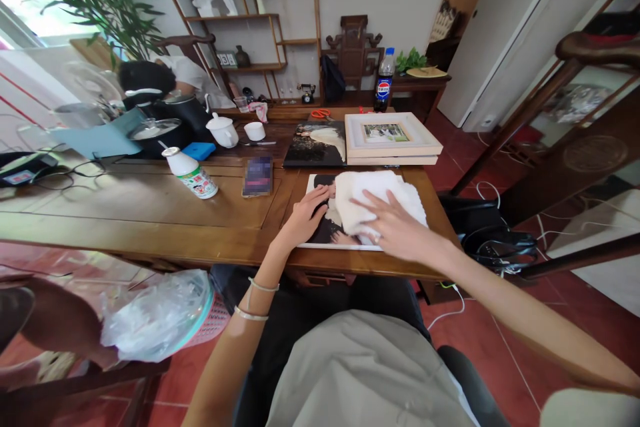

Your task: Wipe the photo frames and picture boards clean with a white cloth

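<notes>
A photo print (320, 235) with a white edge lies flat near the front of the wooden table. My left hand (306, 213) rests on its left side, fingers stretched out and holding nothing. On the right part of the print is a folded white towel (370, 187), which hides much of the picture. My right hand (395, 223) lies on top of this towel with its fingers spread, pressing rather than gripping. Just behind stand a dark photo panel (313, 147) and a pale picture frame (357, 150) with a small photo in it.
Left of the print are a phone (257, 177) and a white drink bottle (190, 173). A teapot (223, 131), a cup (255, 130), scissors (321, 113) and a cola bottle (384, 80) stand farther back. A bag-lined basket (207, 320) sits on the floor. Another person (185, 73) is behind the table.
</notes>
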Demonstrator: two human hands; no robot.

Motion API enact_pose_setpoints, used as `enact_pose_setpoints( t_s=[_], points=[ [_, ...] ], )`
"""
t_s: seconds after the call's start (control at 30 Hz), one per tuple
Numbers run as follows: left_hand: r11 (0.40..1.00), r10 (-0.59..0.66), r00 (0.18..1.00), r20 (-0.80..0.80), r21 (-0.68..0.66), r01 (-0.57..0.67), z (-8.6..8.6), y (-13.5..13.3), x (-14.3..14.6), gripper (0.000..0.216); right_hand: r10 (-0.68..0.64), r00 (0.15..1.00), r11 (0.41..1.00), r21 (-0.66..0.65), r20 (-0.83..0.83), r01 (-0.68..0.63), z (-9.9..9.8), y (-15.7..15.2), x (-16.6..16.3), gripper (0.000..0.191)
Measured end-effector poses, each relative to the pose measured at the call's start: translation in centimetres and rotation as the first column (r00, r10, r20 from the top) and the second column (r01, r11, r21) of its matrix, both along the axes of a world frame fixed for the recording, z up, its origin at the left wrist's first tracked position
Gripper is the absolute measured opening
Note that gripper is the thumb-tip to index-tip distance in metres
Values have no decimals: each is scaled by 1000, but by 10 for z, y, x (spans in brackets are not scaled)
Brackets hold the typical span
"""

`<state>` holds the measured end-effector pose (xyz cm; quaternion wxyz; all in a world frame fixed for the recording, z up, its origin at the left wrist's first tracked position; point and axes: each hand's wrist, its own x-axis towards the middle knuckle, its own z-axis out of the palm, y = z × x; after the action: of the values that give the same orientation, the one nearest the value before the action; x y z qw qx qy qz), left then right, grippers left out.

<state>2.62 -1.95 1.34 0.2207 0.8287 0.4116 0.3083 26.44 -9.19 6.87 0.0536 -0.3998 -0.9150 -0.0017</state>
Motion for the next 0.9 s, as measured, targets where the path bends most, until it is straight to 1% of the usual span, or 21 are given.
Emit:
enact_pose_setpoints(
  t_s=[0.07, 0.13, 0.2, 0.23, 0.27, 0.33, 0.4, 0.57, 0.63, 0.67, 0.7, 0.77, 0.83, 0.9],
  points=[
    [1000, -5, 1000, 7, 5, 5, -1, 1, 0, 44, 21, 999, 1000, -3, -30, -22, -3, -34, -8, 35],
    [1000, -15, 1000, 9, 11, 15, -1, 1, 0, 44, 45, 998, 999, -2, -46, -45, -7, -60, -13, 27],
    [999, -31, 999, 8, 17, 31, -1, 2, 0, 45, 60, 997, 998, -2, -50, -60, -9, -71, -13, 23],
    [999, -38, 999, 7, 20, 38, -1, 2, 0, 45, 63, 997, 998, -5, -52, -63, -9, -71, -12, 23],
    [999, -43, 999, 5, 23, 43, -1, 2, -1, 45, 61, 997, 998, -13, -55, -62, -8, -68, -10, 25],
    [999, -42, 999, -2, 25, 42, -1, 2, -1, 45, 49, 997, 998, -29, -61, -51, -3, -51, -6, 33],
    [999, -30, 1000, -8, 18, 30, -1, 3, -2, 44, 27, 998, 999, -42, -53, -29, 1, -24, -3, 39],
    [999, -32, 999, -24, -4, 32, 1, 2, -2, 44, -52, 998, 999, -18, -33, 51, 3, 54, -1, 42],
    [999, -36, 999, -29, -8, 36, 2, 1, -2, 44, -82, 996, 997, -7, -33, 82, 2, 74, -3, 46],
    [999, -36, 999, -28, -8, 36, 3, 1, -2, 44, -95, 995, 995, -2, -31, 95, 2, 78, -5, 46],
    [999, -34, 999, -25, -8, 34, 3, 1, -2, 44, -105, 994, 994, 7, -27, 105, 2, 79, -7, 45],
    [1000, -26, 1000, -12, -2, 26, 2, 1, -1, 44, -103, 995, 994, 31, -9, 104, 3, 68, -12, 41],
    [1000, -16, 1000, 2, 11, 16, 0, 2, 0, 43, -75, 997, 997, 36, 16, 74, 4, 43, -18, 39],
    [1000, -9, 1000, 13, 27, 9, -1, 2, 0, 43, -44, 999, 999, 2, 25, 44, 3, 10, -24, 40]
  ],
)
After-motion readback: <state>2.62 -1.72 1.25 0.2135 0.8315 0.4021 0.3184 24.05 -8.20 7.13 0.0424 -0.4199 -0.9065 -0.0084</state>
